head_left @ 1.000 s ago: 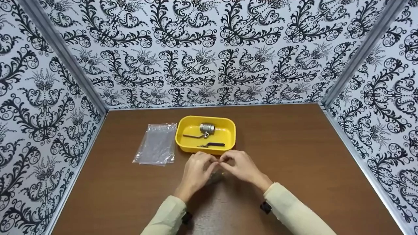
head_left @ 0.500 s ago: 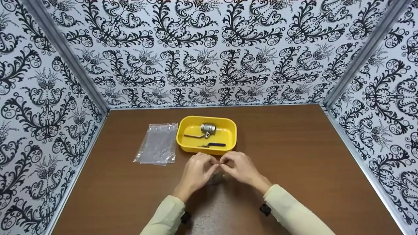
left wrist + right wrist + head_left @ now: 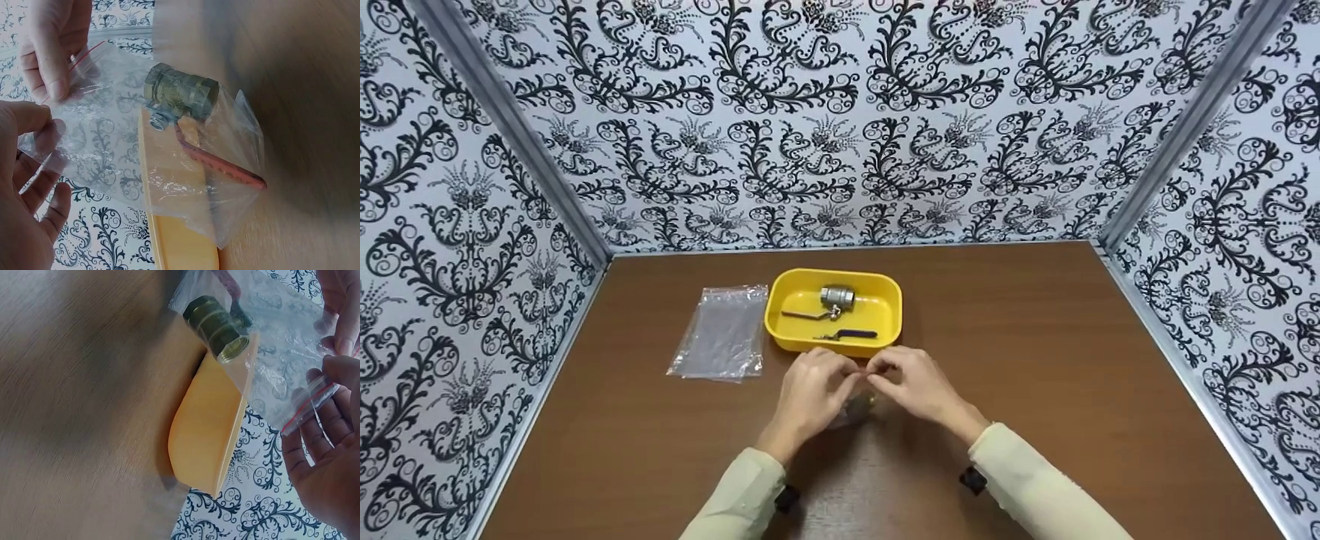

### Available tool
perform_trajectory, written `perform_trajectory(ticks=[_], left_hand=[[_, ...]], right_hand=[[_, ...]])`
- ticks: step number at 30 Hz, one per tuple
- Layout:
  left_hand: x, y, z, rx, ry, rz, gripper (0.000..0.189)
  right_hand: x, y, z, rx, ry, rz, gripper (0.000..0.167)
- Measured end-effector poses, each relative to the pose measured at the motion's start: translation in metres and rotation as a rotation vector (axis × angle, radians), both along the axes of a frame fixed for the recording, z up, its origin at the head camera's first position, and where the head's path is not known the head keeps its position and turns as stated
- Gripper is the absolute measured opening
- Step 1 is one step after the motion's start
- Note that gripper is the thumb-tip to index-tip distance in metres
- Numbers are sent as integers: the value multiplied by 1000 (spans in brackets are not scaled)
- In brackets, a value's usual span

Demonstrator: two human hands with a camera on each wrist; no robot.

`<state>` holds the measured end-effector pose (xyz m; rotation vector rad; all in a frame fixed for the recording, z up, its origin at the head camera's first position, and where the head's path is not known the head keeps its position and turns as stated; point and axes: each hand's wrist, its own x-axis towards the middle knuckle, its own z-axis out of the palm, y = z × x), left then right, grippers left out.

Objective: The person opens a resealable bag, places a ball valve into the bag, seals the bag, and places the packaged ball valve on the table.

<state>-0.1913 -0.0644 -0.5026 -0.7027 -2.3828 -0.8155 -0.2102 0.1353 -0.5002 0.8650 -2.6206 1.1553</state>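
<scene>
Both hands pinch the red-striped top of a clear zip-lock bag (image 3: 112,135), their fingertips close together. Inside the bag hangs a brass ball valve (image 3: 183,90) with a red lever handle (image 3: 225,166). My left hand (image 3: 811,390) grips one part of the bag's top edge; my right hand (image 3: 915,382) pinches the edge beside it. In the right wrist view the red zip strip (image 3: 306,408) runs past the right fingers, and the valve body (image 3: 216,329) shows its threaded opening. From the head view the hands partly hide the bag, which hangs in front of the yellow tray (image 3: 780,343).
In the yellow tray lie a ball valve (image 3: 838,297) with its lever and a separate dark-handled lever (image 3: 855,334). Flat clear bags (image 3: 720,334) lie left of the tray on the brown table (image 3: 1020,322). Patterned panels (image 3: 840,135) stand behind and at both sides.
Both hands stay almost in place, still pinching the bag's top. The bag with the valve sways slightly below them. The tray and flat bags have not moved.
</scene>
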Motion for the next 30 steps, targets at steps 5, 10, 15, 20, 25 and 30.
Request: perform_trajectory(ticks=[5,10,15,20,25,30], left_hand=[[0,0,1,-9,-16,4,6],[0,-1,0,-28,-19,-7,8],[0,0,1,-53,-9,10,8],[1,2,3,-48,22,17,7],[0,1,4,-39,19,36,8],[0,-2,4,-70,-28,32,10]], right_hand=[[0,-1,-1,31,54,-15,6],[3,-2,2,53,126,-23,6],[4,-3,4,54,110,-1,6],[2,-1,4,3,38,12,6],[0,-2,4,1,31,8,7],[1,-4,5,46,74,-24,5]])
